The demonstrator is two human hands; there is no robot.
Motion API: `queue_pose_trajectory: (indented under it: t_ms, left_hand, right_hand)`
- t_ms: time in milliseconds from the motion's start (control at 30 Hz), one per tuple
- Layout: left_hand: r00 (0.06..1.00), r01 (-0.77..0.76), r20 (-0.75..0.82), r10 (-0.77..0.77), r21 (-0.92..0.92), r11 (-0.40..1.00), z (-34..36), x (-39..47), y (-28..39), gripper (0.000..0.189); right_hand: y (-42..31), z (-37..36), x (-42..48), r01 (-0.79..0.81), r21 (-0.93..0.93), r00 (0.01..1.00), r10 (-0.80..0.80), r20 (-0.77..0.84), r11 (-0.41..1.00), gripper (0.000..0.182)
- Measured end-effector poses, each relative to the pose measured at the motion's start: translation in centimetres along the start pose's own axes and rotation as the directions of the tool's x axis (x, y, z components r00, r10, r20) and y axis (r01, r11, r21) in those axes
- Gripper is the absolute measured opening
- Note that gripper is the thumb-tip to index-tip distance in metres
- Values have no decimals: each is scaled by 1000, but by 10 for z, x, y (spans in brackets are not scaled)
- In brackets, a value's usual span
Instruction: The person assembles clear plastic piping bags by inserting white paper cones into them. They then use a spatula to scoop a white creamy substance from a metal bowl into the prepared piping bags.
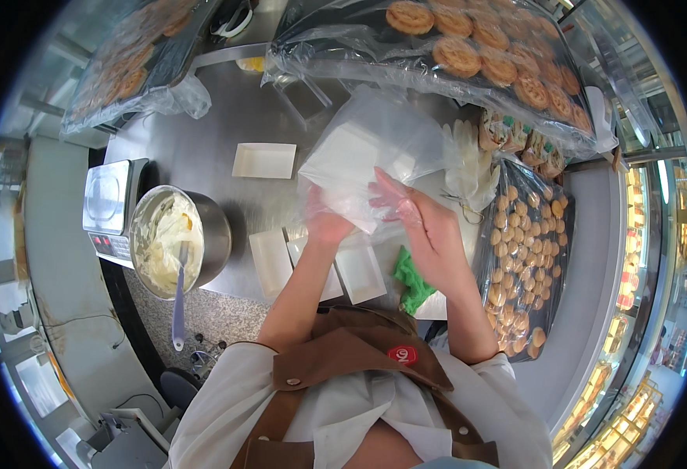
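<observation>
A clear plastic bag (419, 135) with white paper trays (349, 146) inside lies over the middle of the steel table. My left hand (328, 217), in a thin clear glove, grips its near end. Also gloved, my right hand (399, 202) has its fingers spread against or just over the bag's near right side. One white tray (264, 160) stands to the left of the bag. Several more (362, 272) lie near the table's front edge, partly behind my left forearm. A green cloth (412, 281) is beside my right forearm.
At left are a steel bowl (217, 237) of cream with a spatula (179, 311) and a digital scale (108, 196). Plastic-covered trays of pastries (457, 57) overhang the far side. Scissors (466, 210), clear gloves (472, 164) and a covered tray of small round biscuits (525, 234) are at right.
</observation>
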State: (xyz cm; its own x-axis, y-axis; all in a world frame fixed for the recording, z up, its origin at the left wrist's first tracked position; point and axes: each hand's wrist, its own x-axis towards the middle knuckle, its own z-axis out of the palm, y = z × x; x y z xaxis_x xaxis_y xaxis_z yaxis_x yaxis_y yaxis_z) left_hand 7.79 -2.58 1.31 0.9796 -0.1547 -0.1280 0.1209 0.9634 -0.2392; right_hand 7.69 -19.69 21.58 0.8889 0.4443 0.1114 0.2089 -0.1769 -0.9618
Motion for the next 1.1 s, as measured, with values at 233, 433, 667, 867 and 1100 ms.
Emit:
queue_pose_trajectory:
  t_ms: [233, 433, 667, 867, 1100]
  left_hand:
    - [986, 9, -168, 12, 126, 992, 63, -58, 6, 52]
    - [935, 15, -331, 131, 405, 914, 99, -74, 6, 51]
    - [892, 145, -426, 154, 591, 793, 152, -18, -44, 51]
    - [803, 285, -555, 220, 680, 675, 182, 41, -80, 47]
    - [772, 291, -572, 278, 706, 645, 193, 63, -81, 48]
  right_hand:
    - [-30, 7, -22, -139, 311, 990, 137, 29, 940, 45]
    - [6, -30, -7, -219, 562, 970, 240, 38, 797, 56]
    - [44, -88, 22, -199, 740, 935, 351, -53, 643, 50]
    - [104, -134, 30, -183, 833, 892, 445, -84, 522, 48]
    - [114, -138, 25, -179, 763, 883, 444, -154, 621, 48]
